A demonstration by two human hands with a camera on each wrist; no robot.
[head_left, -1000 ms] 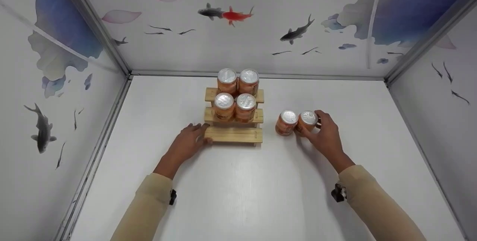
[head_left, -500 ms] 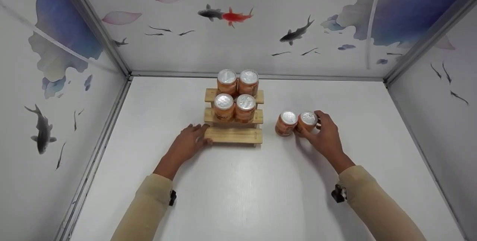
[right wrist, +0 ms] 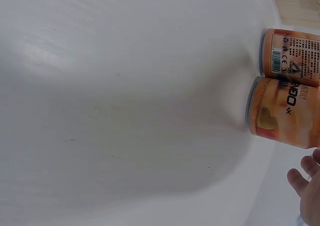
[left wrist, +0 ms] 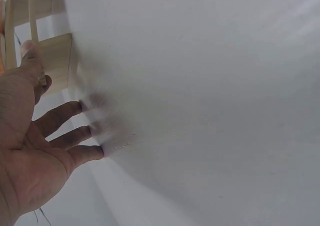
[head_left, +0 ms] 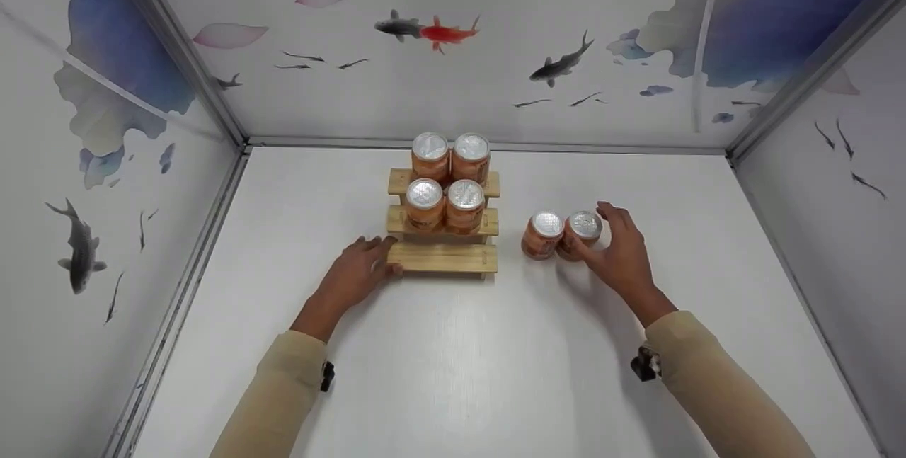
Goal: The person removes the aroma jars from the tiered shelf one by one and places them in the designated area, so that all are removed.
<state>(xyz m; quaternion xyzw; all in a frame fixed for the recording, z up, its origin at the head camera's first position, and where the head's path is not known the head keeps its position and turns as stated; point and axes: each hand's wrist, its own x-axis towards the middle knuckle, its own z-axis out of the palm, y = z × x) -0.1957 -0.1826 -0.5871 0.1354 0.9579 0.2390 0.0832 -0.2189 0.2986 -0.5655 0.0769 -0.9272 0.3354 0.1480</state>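
Note:
My left hand (head_left: 357, 270) pinches the left end of the lowest step of a three-step wooden rack (head_left: 446, 258). In the left wrist view, the thumb and index finger (left wrist: 46, 81) sit either side of the board, while the other fingers reach down to the table. To the right of the rack, two orange cans with silver lids stand upright side by side: a left can (head_left: 543, 237) and a right can (head_left: 583, 226). My right hand (head_left: 624, 260) is beside the right can, thumb at its near side, fingers spread off its far side. The right wrist view shows fingertips (right wrist: 296, 178) apart from the can.
Two orange cans (head_left: 444, 214) stand on the rack's middle step and two more (head_left: 451, 153) on its top step. The white table (head_left: 453, 366) is enclosed by panels (head_left: 453, 90) printed with fish, and a metal edge strip (head_left: 601, 149) runs along the back.
My right fingers have loosened from the right can and lifted away from its far side. The left hand, rack and cans keep their places.

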